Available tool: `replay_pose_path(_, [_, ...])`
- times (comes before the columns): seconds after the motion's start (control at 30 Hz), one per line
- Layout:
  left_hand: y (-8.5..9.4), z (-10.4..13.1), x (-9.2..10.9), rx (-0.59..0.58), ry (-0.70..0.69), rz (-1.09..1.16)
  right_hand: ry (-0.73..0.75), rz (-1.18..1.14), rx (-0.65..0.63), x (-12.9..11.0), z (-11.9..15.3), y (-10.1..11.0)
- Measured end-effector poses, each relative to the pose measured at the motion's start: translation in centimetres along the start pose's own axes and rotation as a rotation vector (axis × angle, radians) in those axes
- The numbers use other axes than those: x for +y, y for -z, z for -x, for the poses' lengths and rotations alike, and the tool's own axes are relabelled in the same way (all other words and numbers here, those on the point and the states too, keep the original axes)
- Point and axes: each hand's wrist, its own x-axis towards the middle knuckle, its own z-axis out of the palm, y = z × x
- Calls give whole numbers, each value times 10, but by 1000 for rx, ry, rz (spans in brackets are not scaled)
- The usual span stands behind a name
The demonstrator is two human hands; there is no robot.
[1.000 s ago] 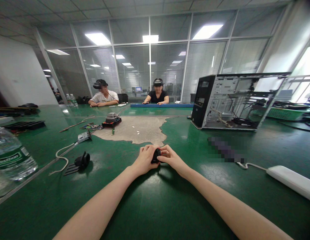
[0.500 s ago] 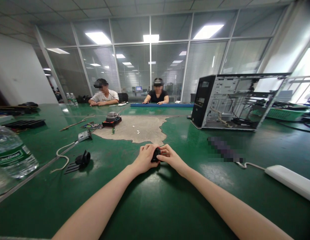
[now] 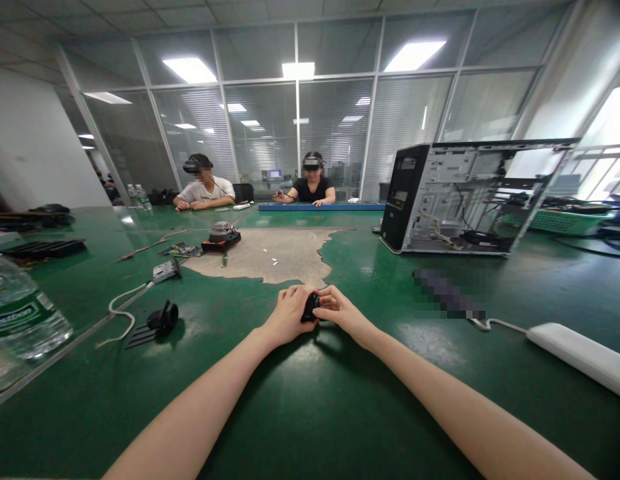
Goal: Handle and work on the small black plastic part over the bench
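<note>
raised since the earlier frame: far co-worker's hand (image 3: 280,197); nearer, left hand (image 3: 291,312) curled round a small black part (image 3: 309,307), right hand (image 3: 339,309) pinching its right edge, low at the green table (image 3: 310,413), contact unclear; likely light, stiff, slightly slick, best gripped by opposite sides.

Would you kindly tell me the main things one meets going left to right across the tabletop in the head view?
Water bottle, black pronged part, silver-topped component, left hand, small black part, right hand, opened computer tower.
</note>
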Motion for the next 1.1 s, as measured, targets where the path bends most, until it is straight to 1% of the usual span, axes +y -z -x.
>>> replay_pose_path(0.27, [-1, 0, 0, 9, -1, -10, -31, 5, 56, 7, -4, 0])
replay_pose_path(0.43, [-1, 0, 0, 9, 2, -15, -19, -1, 14, 1, -1, 1])
replay_pose_path(0.53, [-1, 0, 0, 11, 9, -11, -14, -15, 12, -1, 1, 0])
replay_pose_path(0.77, [-2, 0, 0, 7, 17, -12, -26, -8, 66, 9, -4, 0])
replay_pose_path(0.83, [-2, 0, 0, 8, 20, -11, -32, 6, 56, 8, -4, 1])
replay_pose_path(1.0, [-1, 0, 0, 6, 11, -16, -11, -6, -12, -2, 1, 0])
replay_pose_path(1.1, [-2, 0, 0, 6, 10, -18, -4, -23, 7, -2, 1, -1])
